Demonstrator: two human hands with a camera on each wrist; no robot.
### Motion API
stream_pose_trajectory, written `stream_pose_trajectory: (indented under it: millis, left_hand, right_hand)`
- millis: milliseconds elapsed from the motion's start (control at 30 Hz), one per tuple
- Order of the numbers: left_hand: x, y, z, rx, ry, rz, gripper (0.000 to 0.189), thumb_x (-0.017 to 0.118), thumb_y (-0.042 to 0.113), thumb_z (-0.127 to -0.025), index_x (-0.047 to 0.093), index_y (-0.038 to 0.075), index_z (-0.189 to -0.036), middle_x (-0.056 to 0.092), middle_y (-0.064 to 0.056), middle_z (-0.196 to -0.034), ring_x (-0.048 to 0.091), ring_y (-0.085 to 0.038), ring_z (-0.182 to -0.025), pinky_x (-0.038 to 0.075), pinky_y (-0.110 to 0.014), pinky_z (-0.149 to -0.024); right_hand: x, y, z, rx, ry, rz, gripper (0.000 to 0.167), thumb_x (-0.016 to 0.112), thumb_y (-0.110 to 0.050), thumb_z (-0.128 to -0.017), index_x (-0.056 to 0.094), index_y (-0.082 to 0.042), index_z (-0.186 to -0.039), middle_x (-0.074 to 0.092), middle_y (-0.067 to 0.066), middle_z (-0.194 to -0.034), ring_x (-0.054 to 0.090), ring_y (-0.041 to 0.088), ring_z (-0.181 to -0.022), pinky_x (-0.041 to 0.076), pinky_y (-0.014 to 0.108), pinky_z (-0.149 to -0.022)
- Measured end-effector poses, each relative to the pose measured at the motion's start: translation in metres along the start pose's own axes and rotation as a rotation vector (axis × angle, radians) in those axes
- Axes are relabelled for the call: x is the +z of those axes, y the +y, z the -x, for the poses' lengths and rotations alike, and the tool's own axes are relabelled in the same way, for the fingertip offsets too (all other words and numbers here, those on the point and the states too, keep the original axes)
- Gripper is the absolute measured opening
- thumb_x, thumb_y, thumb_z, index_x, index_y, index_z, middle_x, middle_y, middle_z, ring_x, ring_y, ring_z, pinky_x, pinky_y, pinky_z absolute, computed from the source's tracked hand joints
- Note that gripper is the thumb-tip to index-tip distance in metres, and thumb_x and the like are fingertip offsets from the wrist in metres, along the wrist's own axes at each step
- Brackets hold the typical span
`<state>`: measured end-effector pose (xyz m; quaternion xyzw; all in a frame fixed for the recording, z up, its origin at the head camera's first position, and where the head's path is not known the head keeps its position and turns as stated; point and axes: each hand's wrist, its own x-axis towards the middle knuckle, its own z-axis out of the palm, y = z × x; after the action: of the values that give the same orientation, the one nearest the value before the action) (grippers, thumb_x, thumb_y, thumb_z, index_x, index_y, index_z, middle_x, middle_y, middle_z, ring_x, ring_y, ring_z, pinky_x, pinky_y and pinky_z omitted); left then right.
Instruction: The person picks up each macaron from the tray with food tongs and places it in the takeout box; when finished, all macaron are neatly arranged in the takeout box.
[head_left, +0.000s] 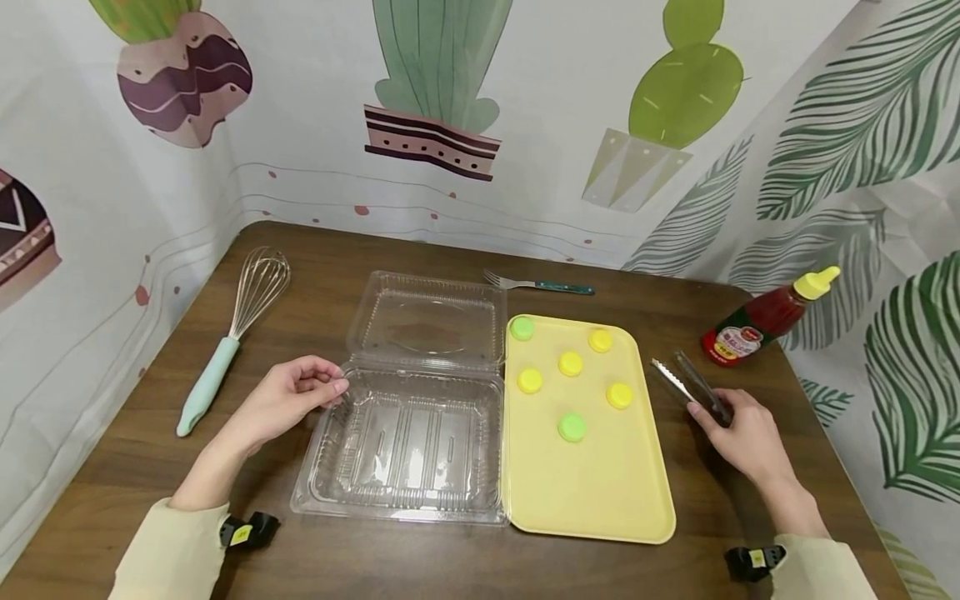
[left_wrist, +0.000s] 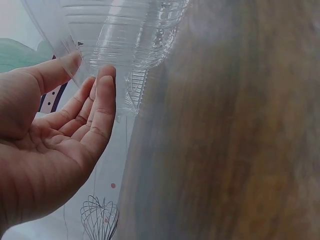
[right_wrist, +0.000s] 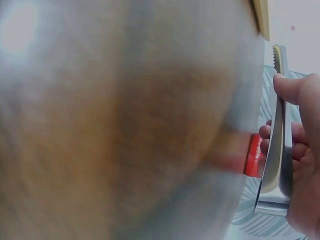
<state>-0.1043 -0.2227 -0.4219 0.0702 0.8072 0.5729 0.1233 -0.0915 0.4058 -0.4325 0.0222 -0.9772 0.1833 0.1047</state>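
The left hand [head_left: 296, 392] is pinching the left edge of a clear plastic container [head_left: 408, 442] close to its hinge, thumb and fingertips nearly together with the thin rim between them (the left-wrist view is showing the fingers loosely bent). The container is lying unfolded on a brown wooden table [head_left: 315, 258], its base toward the person and its lid [head_left: 427, 321] leaning away behind. The right hand [head_left: 750, 433] is gripping metal tongs [head_left: 673, 381] at the table's right side, thumb on one arm and curled fingers round the other, and the serrated tips are pointing forward and standing apart with nothing between them. Between the container and the tongs, a yellow tray [head_left: 592, 492] is sitting flat, its left edge right against the container's side, and it is carrying four yellow discs [head_left: 529, 381] and two green discs [head_left: 572, 427]. A fork [head_left: 540, 286] is resting behind the tray, a whisk [head_left: 225, 354] is lying at the far left, and a red bottle [head_left: 765, 323] with a yellow cap is standing beyond the tongs. Behind everything, a cactus-print cloth [head_left: 300, 125] is hanging.
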Motion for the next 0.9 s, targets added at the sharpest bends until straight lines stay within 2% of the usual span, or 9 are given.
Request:
stream_pose_trajectory:
  millis: [367,567,767,900]
  left_hand:
    - [0.0,-0.001,0.0,0.013,-0.001,-0.004,0.03,0.066,0.015,-0.098,0.057,-0.009,-0.113,0.068,-0.017,-0.096,0.068,-0.015,-0.083,0.056,-0.028,-0.07]
    - [0.0,0.0,0.0,0.007,-0.003,-0.001,0.03,0.067,0.015,-0.098,0.057,-0.009,-0.114,0.068,-0.018,-0.097,0.068,-0.016,-0.084,0.057,-0.029,-0.071]
    - [0.0,0.001,0.0,0.006,0.003,-0.009,0.03,0.067,0.015,-0.098,0.057,-0.009,-0.113,0.068,-0.017,-0.096,0.067,-0.015,-0.083,0.057,-0.029,-0.071]
    - [0.0,0.001,0.0,0.004,0.008,-0.01,0.03,0.067,0.015,-0.098,0.058,-0.009,-0.113,0.068,-0.018,-0.097,0.067,-0.015,-0.083,0.057,-0.029,-0.071]
  right_hand:
    - [-0.019,-0.001,-0.018,-0.109,0.02,0.014,0.043,0.075,-0.026,-0.09,0.061,0.009,-0.111,0.062,0.028,-0.102,0.059,0.044,-0.085,0.044,0.061,-0.071]
    - [-0.025,-0.005,-0.03,-0.142,-0.015,0.031,0.044,0.076,-0.03,-0.09,0.062,0.007,-0.11,0.062,0.027,-0.102,0.059,0.042,-0.084,0.045,0.06,-0.071]
    - [-0.025,-0.012,-0.043,-0.152,-0.084,0.039,0.05,0.075,-0.034,-0.09,0.063,0.008,-0.115,0.064,0.03,-0.108,0.061,0.047,-0.092,0.045,0.064,-0.077]
    - [-0.025,-0.016,-0.052,-0.18,-0.112,0.048,0.05,0.074,-0.036,-0.091,0.065,0.007,-0.115,0.066,0.023,-0.096,0.061,0.037,-0.078,0.047,0.057,-0.07]
